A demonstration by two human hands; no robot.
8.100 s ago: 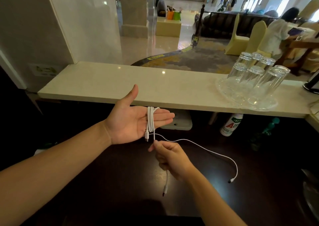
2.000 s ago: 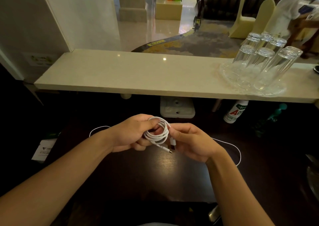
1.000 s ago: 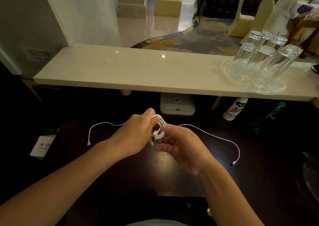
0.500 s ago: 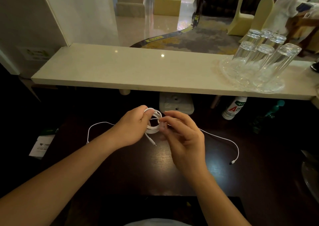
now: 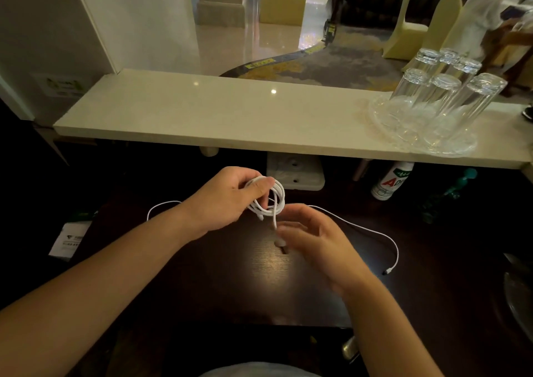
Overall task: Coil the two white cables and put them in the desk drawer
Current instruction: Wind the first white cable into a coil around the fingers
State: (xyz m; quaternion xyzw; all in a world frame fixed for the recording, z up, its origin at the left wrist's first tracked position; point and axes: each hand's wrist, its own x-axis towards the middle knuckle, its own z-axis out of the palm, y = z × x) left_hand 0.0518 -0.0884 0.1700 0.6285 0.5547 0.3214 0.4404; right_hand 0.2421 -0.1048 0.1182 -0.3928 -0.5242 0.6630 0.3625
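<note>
Head view: our right hand (image 5: 314, 238) sat at the tail dangling from the coiled cable (image 5: 272, 203), too blurred for us to tell if it pinched. Our left hand (image 5: 227, 198) gripped that coil above the desk (image 5: 259, 284); second cable (image 5: 375, 232) lay loose on it, behind our hands.

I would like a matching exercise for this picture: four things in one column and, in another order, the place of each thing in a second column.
Things
1. coiled cable
2. loose cable
3. glasses
4. white bottle

Places
a. under the marble ledge
b. lying on the dark desk
c. held by the left hand
d. on the clear tray

Pairs: 1-c, 2-b, 3-d, 4-a.
</note>
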